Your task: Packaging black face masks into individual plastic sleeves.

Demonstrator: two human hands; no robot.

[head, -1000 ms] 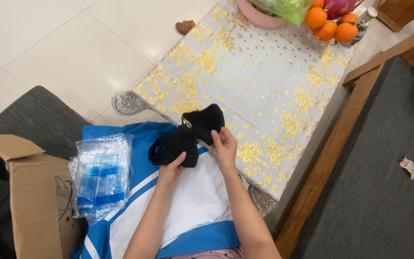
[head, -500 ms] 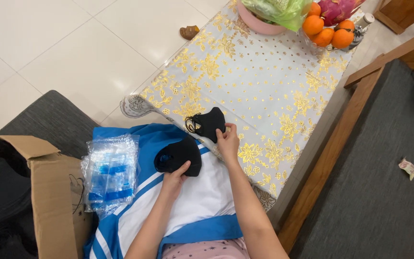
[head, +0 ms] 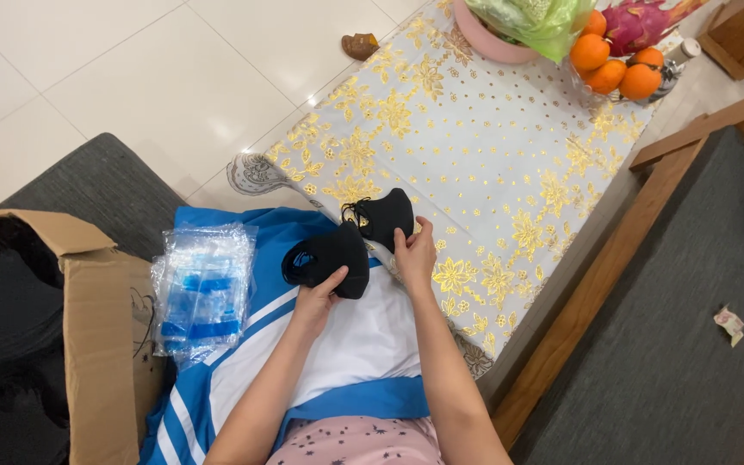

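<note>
My left hand [head: 316, 301] curls around one black face mask [head: 327, 258], fingers closed under its lower edge. My right hand [head: 415, 254] pinches a second black mask [head: 385, 215] just beside it, over the table's near edge. Both sit above the blue and white cloth [head: 337, 344] on my lap. A stack of clear plastic packets [head: 200, 288] lies to my left, beside a cardboard box [head: 101, 344]. Oranges [head: 613, 65] sit at the gold-flowered tablecloth's [head: 475, 129] far end.

Two black face masks [head: 350, 241]; white tablecloth [head: 492, 146] strewn with gold flowers and dots; blue-and-white striped cloth [head: 303, 344]; clear packets [head: 201, 288] with blue print; brown cardboard box [head: 101, 344]; orange fruits [head: 613, 65]; pink bowl [head: 492, 39]; grey cushion [head: 105, 185].
</note>
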